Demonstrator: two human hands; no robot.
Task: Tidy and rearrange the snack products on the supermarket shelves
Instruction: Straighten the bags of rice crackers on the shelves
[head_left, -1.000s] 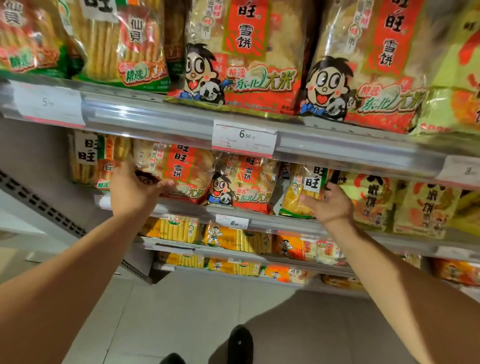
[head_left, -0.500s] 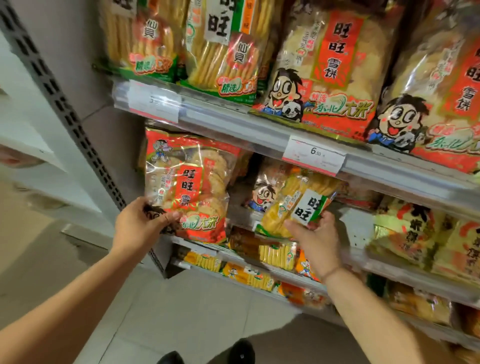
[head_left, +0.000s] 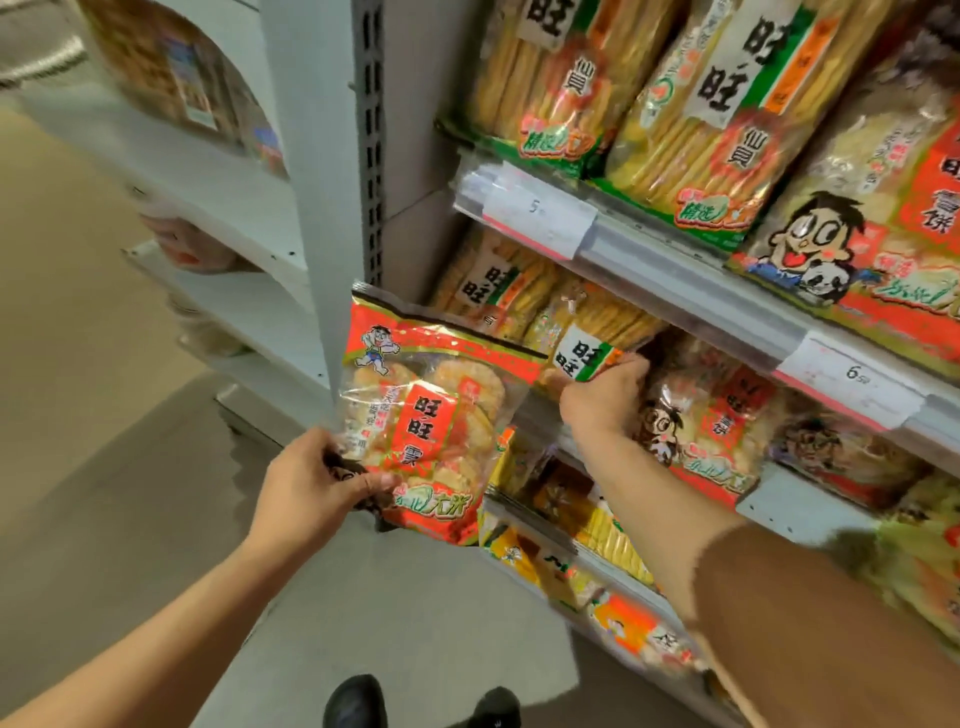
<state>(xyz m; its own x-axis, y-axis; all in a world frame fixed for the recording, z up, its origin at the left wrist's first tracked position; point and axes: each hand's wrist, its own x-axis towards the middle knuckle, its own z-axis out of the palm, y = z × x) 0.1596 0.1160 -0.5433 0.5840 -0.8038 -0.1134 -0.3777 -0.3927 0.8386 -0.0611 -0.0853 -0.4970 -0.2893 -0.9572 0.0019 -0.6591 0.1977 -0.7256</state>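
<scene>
My left hand (head_left: 317, 480) pinches the lower left corner of a red rice-cracker bag (head_left: 423, 415), held upright in the air in front of the shelf's left end. My right hand (head_left: 605, 392) grips the bottom edge of a yellow-and-green senbei bag (head_left: 597, 338), which leans into the middle shelf beside another senbei bag (head_left: 493, 291) at the shelf's far left. A red snow-cracker bag (head_left: 711, 421) stands just right of my right hand.
The top shelf holds green-trimmed senbei bags (head_left: 717, 109) and a red cartoon bag (head_left: 872, 218). Price tags (head_left: 540, 213) line the shelf rails. Lower shelves carry yellow and orange packs (head_left: 602, 525). A grey slotted upright (head_left: 371, 135) bounds the shelf on the left. My shoes (head_left: 358, 701) stand on the tiled floor.
The view has swung left. My left hand has pulled the red bag out and away from the shelf. My right hand has pushed the yellow-green bag leftwards into the middle shelf.
</scene>
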